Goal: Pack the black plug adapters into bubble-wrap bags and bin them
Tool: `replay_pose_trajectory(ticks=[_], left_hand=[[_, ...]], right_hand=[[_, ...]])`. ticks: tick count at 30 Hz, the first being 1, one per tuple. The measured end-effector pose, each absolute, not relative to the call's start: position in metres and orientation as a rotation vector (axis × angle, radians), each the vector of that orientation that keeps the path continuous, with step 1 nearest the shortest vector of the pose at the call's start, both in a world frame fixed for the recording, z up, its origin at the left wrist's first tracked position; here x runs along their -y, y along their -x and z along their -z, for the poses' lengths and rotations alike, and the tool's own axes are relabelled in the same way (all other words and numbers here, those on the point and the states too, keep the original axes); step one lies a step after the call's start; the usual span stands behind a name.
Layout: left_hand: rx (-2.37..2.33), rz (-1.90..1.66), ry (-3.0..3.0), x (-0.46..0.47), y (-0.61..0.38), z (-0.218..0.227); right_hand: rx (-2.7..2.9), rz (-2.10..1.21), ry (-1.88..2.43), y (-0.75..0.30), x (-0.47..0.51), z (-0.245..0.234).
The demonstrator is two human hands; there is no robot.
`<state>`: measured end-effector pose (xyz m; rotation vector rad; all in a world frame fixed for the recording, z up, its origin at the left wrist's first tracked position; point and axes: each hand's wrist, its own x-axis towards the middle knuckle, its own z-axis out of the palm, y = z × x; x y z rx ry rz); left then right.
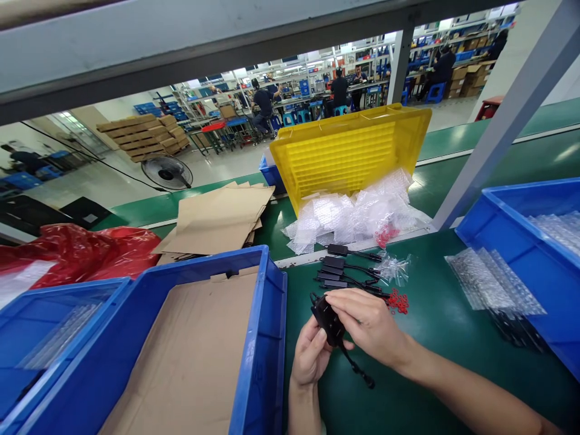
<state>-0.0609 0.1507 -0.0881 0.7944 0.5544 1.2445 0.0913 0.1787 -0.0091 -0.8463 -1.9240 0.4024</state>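
In the head view, the left hand holds a black device from below, above the table and just beside the middle blue bin. The right hand has its fingers bent over the device's upper side; its thumb is hidden, so I cannot tell whether it grips or only touches. Handling it well, I judge, means keeping the left hand's hold steady, using light fingertip pressure, and leaving the hanging cable slack, clear of the red rings just behind.

The middle bin holds a cardboard sheet. The far-left blue bin holds clear plastic packaging. The right blue bin contains bubble wrap, with a stack of bubble bags outside, against its near side. A yellow tray stands tilted, bubble-wrap pouches heaped along its lower edge.
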Motion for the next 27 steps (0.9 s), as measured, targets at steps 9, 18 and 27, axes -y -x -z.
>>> replay_pose_trajectory(ticks=[9, 18, 27], left_hand=[[-0.557, -1.234, -0.797, -0.152, 0.061, 0.092], [-0.598, -1.297, -0.765, -0.150, 0.064, 0.098], [-0.577, -1.275, -0.763, -0.150, 0.056, 0.084]], right_hand=[[1.920, -0.437, 0.894, -0.093, -0.178, 0.008], [1.855, -0.665, 0.901, -0.097, -0.173, 0.005], [2.006, -0.497, 0.872, -0.099, -0.177, -0.006]])
